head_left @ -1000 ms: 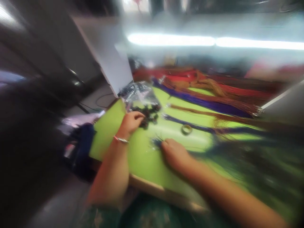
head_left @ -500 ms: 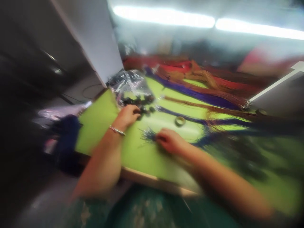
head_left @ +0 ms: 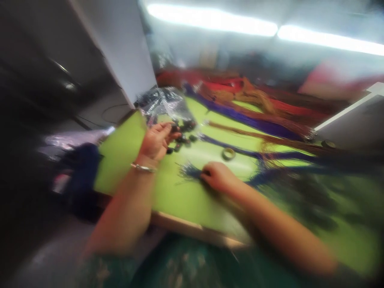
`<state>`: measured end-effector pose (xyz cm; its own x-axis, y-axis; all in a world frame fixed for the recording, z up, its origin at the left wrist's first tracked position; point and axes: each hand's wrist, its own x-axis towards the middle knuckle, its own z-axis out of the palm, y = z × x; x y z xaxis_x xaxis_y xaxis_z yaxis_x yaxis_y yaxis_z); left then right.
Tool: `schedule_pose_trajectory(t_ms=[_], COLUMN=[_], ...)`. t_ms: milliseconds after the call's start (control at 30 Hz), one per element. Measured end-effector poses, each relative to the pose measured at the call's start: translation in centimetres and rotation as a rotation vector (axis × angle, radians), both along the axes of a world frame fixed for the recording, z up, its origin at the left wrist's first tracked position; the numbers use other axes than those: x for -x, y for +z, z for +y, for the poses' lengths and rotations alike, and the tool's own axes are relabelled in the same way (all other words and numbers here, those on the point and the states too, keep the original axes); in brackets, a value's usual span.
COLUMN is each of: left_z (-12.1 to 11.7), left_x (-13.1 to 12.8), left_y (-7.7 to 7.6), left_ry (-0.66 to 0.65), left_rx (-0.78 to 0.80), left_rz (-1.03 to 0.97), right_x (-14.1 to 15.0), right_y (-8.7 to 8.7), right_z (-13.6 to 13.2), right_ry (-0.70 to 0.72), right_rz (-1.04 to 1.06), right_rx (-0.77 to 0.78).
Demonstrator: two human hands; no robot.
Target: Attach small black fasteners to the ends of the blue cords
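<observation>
My left hand (head_left: 156, 141) is turned partly palm up, its thumb and fingers closed on a small black piece (head_left: 174, 128). Beside its fingers lie several more black pieces (head_left: 188, 125) of the same sort, too blurred to name closely. My right hand (head_left: 220, 176) is closed round a bundle of blue wires (head_left: 193, 172) near its end. The bare, silvery wire tips (head_left: 183, 169) fan out to the left of that hand, over the green tabletop (head_left: 177, 196).
A clear plastic bag (head_left: 168, 102) lies behind the black pieces. A roll of tape (head_left: 228, 154) sits beyond my right hand. Purple wires (head_left: 240, 116), brown wires (head_left: 234, 128) and red wires (head_left: 228, 84) stretch across the back. A white post (head_left: 120, 48) stands at left.
My left hand has turned from palm down to partly palm up and lifted a small black piece between its fingers. The right hand stays on the blue wires.
</observation>
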<state>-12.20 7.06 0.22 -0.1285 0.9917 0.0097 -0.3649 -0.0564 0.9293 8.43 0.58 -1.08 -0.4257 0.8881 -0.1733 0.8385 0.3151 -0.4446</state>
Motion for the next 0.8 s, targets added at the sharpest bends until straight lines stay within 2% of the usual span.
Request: schedule_pose_trajectory(t_ms=[100,200,367,433,567,667,800], left_z=[-0.3,-0.6,-1.2,-1.5,-1.9,-2.2,-2.6], left_x=[-0.7,-1.4,-2.6,-3.0,-3.6,-3.9,-4.1], left_y=[-0.2,-0.5,-0.5,-0.5,-0.8,-0.8,-0.4], left_ry=[-0.015,-0.105,-0.143,-0.186,-0.336,-0.407,-0.425], left_rx=[0.015,0.026,0.065,0.114,0.138,0.108,0.192], left_rz=[-0.123,-0.096,-0.103,-0.098,-0.105,-0.158,-0.218], right_x=[-0.7,-1.3,-0.7,0.0,1.2,1.2,-0.2], right_y=[0.2,1.0,3.9,5.2,7.2,7.4,5.8], right_z=[0.9,1.1,0.9,1.1,1.7,2.0,1.9], right_ry=[-0.114,-0.238,-0.423,-0.449,-0.414,-0.422,-0.503], right_rz=[0.196,0.351,0.619,0.739,0.874,0.888,0.826], right_rx=[0.139,0.165,0.326,0.366,0.313,0.304,0.247])
